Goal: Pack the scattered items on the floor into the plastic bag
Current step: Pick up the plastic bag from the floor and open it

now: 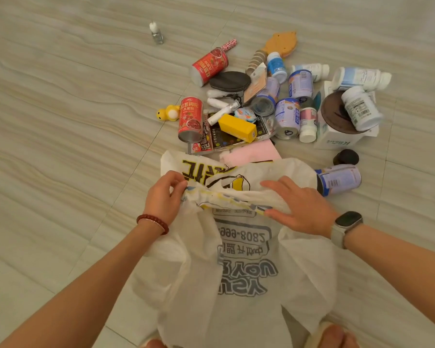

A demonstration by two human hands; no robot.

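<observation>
The left hand (165, 197) pinches the bunched edge of the white bag (239, 267) between thumb and curled fingers, just left of the frame centre. The right hand (296, 207) lies on the same bunched edge with its fingers nearly straight and flat, so this grip is open and only presses the plastic. A red bead bracelet (153, 222) is on the left wrist and a watch (345, 226) on the right wrist. The bag is spread on the floor (60, 121) from the hands down to the lower edge of the frame, with grey print on it and yellow and black print on the part above the hands. The scattered items lie just above the bag, in the upper right of the frame. A pink sheet (251, 153) touches the top of the bag, and a yellow box (237, 128) lies on a dark packet beside a red can (191, 120). A second red can (209, 66) lies higher up. Right of the hands one blue can (339, 179) lies on its side beside the bag. More blue cans and white bottles are piled in the upper right. A small clear bottle (156, 33) stands well apart at the top.
</observation>
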